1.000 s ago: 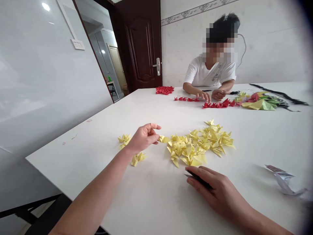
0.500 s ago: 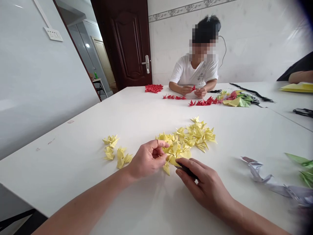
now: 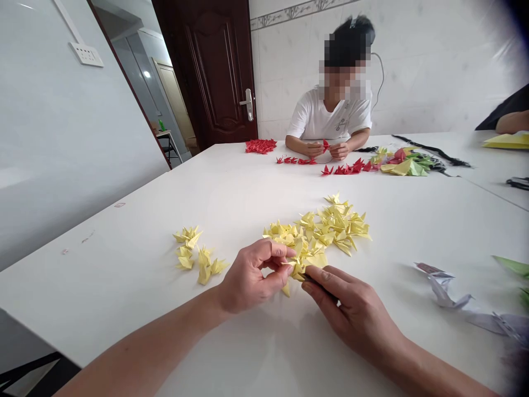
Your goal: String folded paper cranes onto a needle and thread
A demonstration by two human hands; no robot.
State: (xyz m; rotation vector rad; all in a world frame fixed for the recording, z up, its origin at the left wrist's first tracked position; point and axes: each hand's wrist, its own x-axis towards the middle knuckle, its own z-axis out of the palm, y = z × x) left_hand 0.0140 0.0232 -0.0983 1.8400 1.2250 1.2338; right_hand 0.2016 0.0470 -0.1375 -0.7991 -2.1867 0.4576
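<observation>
My left hand [image 3: 254, 275] pinches a small yellow paper crane [image 3: 296, 269] between thumb and fingertip. Closed around a slim dark tool [image 3: 322, 288], my right hand [image 3: 355, 303] brings the tool's end against the crane; its exact kind is hidden by my fingers. Just beyond both hands spreads a pile of yellow folded paper cranes [image 3: 336, 223], partly covered by my left fingers. Left of my left hand lie several more yellow cranes [image 3: 204, 264], apart from the pile.
White and green folded cranes [image 3: 444, 292] lie at the right on the white table [image 3: 144, 309]. Across it, a person [image 3: 330, 118] handles a red crane, with red cranes [image 3: 260, 146], mixed paper cranes [image 3: 407, 165] and black cords [image 3: 432, 150] nearby. Another person's arm [image 3: 512, 122] shows far right.
My left hand has moved slightly right and the pinched crane shows more clearly against the tool's end. The view has shifted a little.
</observation>
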